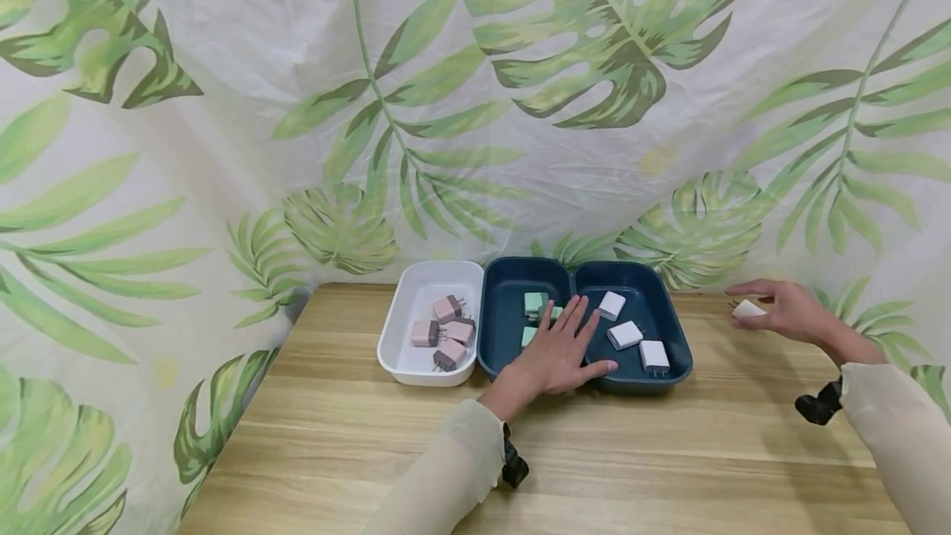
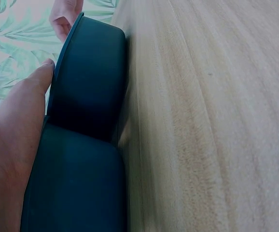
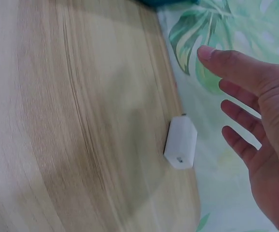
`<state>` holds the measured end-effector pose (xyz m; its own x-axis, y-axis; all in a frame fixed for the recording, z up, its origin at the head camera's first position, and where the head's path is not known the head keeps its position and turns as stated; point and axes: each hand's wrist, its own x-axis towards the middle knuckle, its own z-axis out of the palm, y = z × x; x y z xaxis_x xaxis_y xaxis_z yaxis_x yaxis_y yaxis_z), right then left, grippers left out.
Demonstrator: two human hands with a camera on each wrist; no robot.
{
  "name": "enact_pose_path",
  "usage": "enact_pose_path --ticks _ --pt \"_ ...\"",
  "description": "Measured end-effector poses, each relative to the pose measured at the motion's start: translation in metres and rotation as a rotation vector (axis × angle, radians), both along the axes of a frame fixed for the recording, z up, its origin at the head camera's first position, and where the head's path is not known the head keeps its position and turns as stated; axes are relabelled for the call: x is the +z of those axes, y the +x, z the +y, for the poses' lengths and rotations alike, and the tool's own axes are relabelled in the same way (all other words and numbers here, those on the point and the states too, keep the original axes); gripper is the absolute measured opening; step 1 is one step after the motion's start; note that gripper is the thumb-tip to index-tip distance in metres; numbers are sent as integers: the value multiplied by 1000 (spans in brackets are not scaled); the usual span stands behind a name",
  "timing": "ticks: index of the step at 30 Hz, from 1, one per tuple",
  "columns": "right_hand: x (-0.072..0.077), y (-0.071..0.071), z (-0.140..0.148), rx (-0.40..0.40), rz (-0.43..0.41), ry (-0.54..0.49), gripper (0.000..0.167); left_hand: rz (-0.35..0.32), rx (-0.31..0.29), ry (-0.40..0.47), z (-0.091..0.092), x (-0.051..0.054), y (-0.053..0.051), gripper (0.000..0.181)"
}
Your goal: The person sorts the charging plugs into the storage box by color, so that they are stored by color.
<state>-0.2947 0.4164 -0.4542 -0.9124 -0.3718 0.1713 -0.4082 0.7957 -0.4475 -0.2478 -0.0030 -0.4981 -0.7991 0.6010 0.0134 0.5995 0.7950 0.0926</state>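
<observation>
My left hand (image 1: 557,353) lies flat with fingers spread over the adjoining rims of two dark blue trays. It partly covers the green plug chargers (image 1: 535,302) in the left blue tray (image 1: 501,291). White plug chargers (image 1: 625,335) lie in the right blue tray (image 1: 642,283). Off to the right, my right hand (image 1: 798,316) hovers with thumb and fingers apart beside a single white plug charger (image 3: 180,142). That charger rests on the table near its back edge; the right wrist view shows a gap between it and the fingers.
A white tray (image 1: 404,312) with several pink and grey plug chargers (image 1: 425,333) stands left of the blue trays. Everything sits on a wood-grain table (image 1: 594,469). Behind it hangs a leaf-patterned cloth (image 1: 446,106).
</observation>
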Motion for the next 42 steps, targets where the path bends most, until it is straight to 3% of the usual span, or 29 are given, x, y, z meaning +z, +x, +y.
enact_pose_path --ticks 19,42 --pt "-13 -1 15 -87 -172 61 70 -10 5 -14 1 -1 0 92" --pt "-26 -3 22 -91 -132 143 77 -3 10 -20 1 2 1 93"
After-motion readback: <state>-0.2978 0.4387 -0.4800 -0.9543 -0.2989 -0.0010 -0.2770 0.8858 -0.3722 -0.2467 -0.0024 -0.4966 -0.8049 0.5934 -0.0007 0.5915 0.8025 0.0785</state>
